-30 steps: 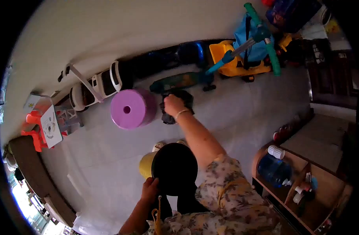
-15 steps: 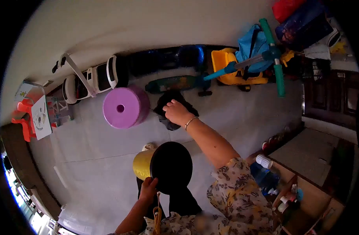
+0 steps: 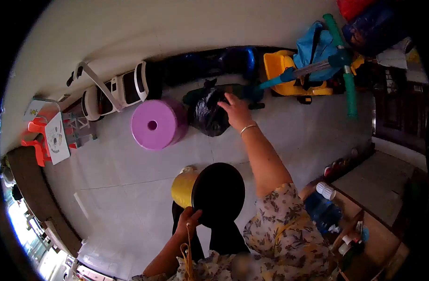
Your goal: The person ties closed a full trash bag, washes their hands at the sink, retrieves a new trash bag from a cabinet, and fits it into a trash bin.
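Observation:
My left hand (image 3: 188,221) is closed on the lower edge of a round black disc-like piece (image 3: 219,194). A yellow cylindrical container (image 3: 183,186) sits right behind the disc; whether the two are joined I cannot tell. My right hand (image 3: 236,112) reaches forward with its fingers apart, at the right side of a shiny black plastic bag (image 3: 210,111). The bag stands on the floor with its top gathered up in a peak. Immediately left of it is a purple round stool (image 3: 153,125) with a hole in its top.
Along the wall are a white ride-on device (image 3: 123,89), a blue hoverboard (image 3: 238,62), a scooter with green grips (image 3: 349,93) and a yellow seat (image 3: 280,70). A small white table (image 3: 58,138) stands left. At right, an open wooden cabinet (image 3: 359,229) has a large water bottle (image 3: 323,210) beside it.
My right hand has come off the bag's top to its right side, and its fingers have spread. The bag now looks fuller and taller. The whole view has shifted slightly.

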Tool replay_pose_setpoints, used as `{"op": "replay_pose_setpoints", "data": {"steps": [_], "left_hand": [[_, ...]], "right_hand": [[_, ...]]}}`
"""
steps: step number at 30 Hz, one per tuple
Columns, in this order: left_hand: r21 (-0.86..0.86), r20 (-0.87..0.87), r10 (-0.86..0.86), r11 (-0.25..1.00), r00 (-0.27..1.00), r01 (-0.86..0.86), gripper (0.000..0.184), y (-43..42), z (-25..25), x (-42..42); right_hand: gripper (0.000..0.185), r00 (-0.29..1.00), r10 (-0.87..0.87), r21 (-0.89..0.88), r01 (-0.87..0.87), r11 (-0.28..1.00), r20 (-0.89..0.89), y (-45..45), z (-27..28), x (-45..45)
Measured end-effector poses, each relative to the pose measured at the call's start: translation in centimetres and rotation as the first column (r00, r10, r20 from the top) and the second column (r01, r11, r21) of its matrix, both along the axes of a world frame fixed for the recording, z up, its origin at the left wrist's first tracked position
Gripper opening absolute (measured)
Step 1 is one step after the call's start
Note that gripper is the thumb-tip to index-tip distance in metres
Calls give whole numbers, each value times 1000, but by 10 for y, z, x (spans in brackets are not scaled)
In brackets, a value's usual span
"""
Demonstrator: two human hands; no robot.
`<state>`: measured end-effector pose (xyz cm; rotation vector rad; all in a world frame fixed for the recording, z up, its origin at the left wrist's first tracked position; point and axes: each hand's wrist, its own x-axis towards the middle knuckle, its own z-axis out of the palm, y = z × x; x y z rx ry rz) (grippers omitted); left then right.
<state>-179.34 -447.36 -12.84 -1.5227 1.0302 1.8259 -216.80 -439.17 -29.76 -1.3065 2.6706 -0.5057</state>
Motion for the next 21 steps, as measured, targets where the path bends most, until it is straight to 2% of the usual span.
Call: {"op": "replay_pose_setpoints", "data": {"steps": [2, 3, 5, 6, 9, 10, 12, 13, 15, 17, 19, 20, 21], "left_hand": [[3, -32, -1, 1000, 999, 1, 27, 1, 6, -1], [6, -67, 3, 1000, 998, -3, 27, 4, 8, -2], [33, -104, 40, 999, 994, -37, 27, 5, 19, -5], [62, -127, 82, 995, 989, -75, 27, 3, 27, -6], [0, -168, 16, 1000, 986, -16, 29, 2, 66, -24], [5, -167, -22, 1000, 986, 23, 29, -1, 74, -22], [220, -199, 217, 960, 956, -172, 32, -4, 77, -21], [232, -214, 172, 965, 962, -121, 32, -4, 90, -25], [268, -270, 163, 959, 949, -89, 35, 0, 114, -41], [264, -304, 32, 963, 952, 52, 40, 8, 141, -61], [252, -371, -33, 958, 928, 135, 42, 25, 150, -71], [296, -417, -11, 944, 909, 147, 42, 40, 158, -80], [298, -446, -51, 933, 894, 202, 42, 53, 165, -85]], "right_hand": [[39, 997, -82, 1, 82, 997, -1, 11, 30, -1], [39, 996, -89, 0, 89, 996, -12, 23, 43, 2], [47, 957, -279, 6, 279, 960, 82, 52, 74, 16], [44, 936, -338, 9, 339, 941, 98, 71, 87, 29], [37, 845, -494, -17, 508, 861, 207, 151, 117, 94], [33, 744, -586, 9, 616, 787, 320, 174, 140, 121], [29, 504, -726, 65, 799, 597, 467, 210, 184, 183], [30, 387, -772, 76, 871, 486, 504, 225, 206, 213], [40, 154, -756, 164, 931, 328, 636, 254, 244, 268], [47, -108, -535, 206, 970, 127, 838, 259, 302, 310], [52, -190, -387, 185, 981, -53, 902, 255, 342, 342], [52, -179, -387, 147, 983, -111, 905, 256, 358, 353], [52, -181, -302, 134, 976, -169, 936, 256, 370, 362]]}}
